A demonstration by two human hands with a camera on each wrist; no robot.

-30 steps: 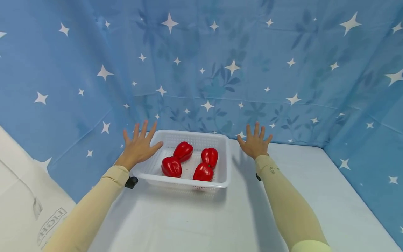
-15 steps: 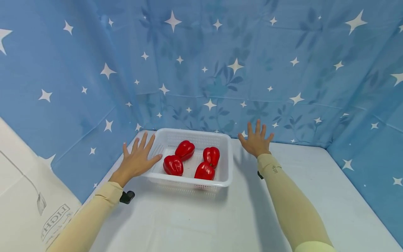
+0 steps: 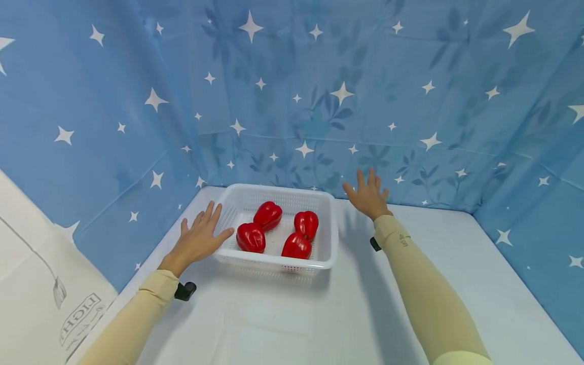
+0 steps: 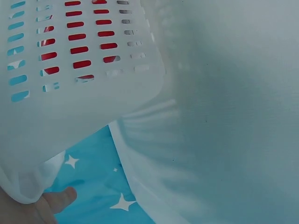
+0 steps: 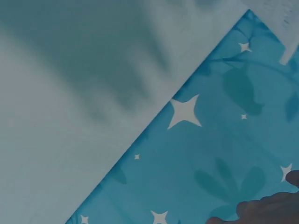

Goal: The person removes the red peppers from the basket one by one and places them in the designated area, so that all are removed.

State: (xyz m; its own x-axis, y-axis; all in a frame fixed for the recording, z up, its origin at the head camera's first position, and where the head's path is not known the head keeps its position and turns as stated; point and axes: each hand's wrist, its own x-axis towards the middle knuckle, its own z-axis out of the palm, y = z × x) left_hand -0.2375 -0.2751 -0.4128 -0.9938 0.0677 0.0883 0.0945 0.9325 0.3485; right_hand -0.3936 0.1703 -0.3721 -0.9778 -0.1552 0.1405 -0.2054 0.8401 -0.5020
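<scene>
A white plastic basket with slotted walls stands on the table, holding several red bell peppers. My left hand is at the basket's left end, its fingers spread and its thumb pointing toward the rim; whether it touches the rim I cannot tell. To the right of the basket, my right hand hovers over the table with fingers spread and holds nothing. In the left wrist view, the basket wall fills the upper left, with red showing through its slots. Only part of the right hand appears in the right wrist view.
A white table lies under the basket. Blue curtains with white stars close off the back and both sides. At the far left is a white sheet with printed letters and a drawn line.
The left hand has come down a little and nearer me at the basket's left end. The right hand has tilted slightly and shifted a little left. The peppers stay in place in the basket.
</scene>
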